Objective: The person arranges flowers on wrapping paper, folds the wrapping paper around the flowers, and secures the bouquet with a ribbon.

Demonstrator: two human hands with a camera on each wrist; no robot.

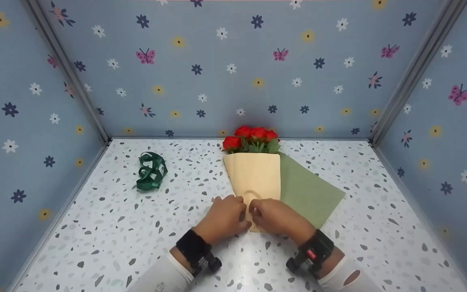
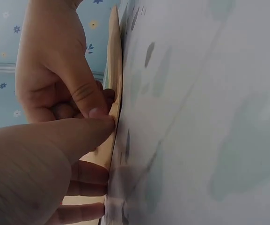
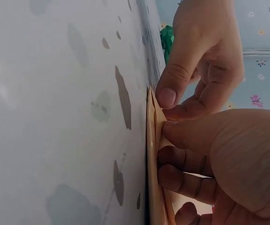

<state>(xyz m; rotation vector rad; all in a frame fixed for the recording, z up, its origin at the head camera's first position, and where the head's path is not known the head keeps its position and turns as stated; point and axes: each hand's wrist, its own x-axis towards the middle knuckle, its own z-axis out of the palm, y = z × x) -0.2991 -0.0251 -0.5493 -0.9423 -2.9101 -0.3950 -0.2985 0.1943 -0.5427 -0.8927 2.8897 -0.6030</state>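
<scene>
A bouquet of red roses (image 1: 258, 133) with green leaves lies wrapped in cream wrapping paper (image 1: 260, 170), blooms toward the back wall. A sheet of green paper (image 1: 304, 188) sticks out from under it on the right. Near the narrow bottom end, my left hand (image 1: 226, 215) pinches the cream paper from the left side. My right hand (image 1: 278, 217) pinches the same paper close by, thumb and fingers bent. In the left wrist view the paper's edge (image 2: 115, 61) lies low along the table, both thumbs meeting it. The stems are hidden inside the wrap.
A loosely coiled dark green ribbon (image 1: 151, 171) lies on the left of the speckled white table (image 1: 193, 174). Blue panels with flowers and butterflies (image 1: 233, 93) rise at the back and both sides.
</scene>
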